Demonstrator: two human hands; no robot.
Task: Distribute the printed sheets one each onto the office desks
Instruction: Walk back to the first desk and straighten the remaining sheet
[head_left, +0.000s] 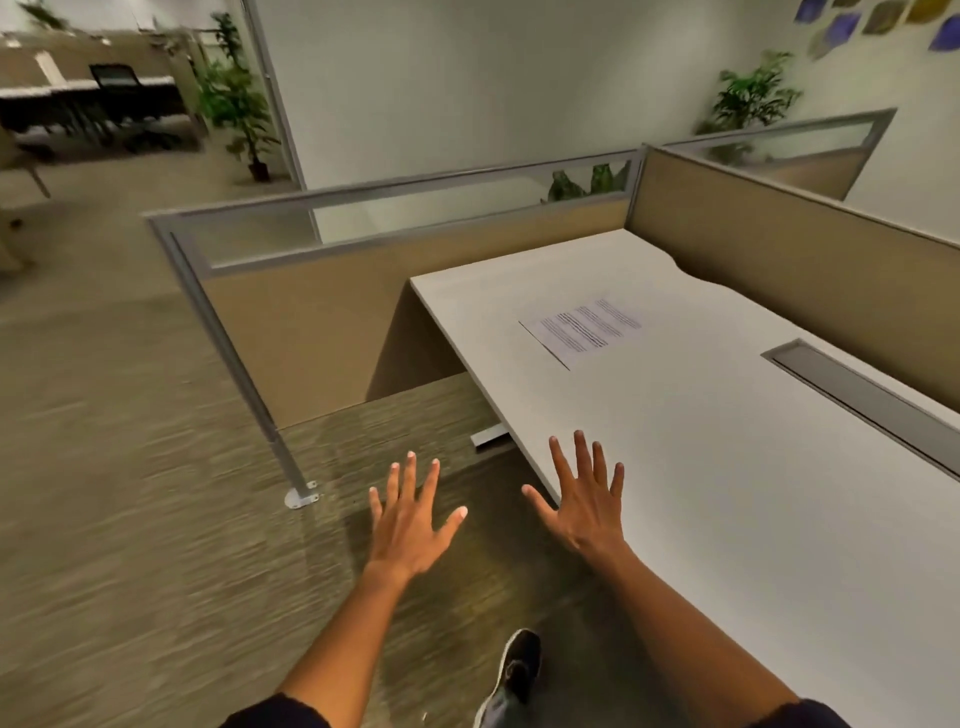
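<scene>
Lying flat on the white desk (727, 493), one printed sheet (584, 328) sits well apart from both hands. Left hand (410, 519) spread, empty, over carpet; right hand (584, 501) spread, empty, at the desk edge.

Tan partitions (332, 322) with glass tops stand on striped carpet (130, 493). One plant (236, 104) stands far left by the wall, another (753, 96) far right. A dark shoe (514, 670) shows below.

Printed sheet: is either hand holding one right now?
No. Both the left hand and right hand are open and empty; the printed sheet lies on the desk.
</scene>
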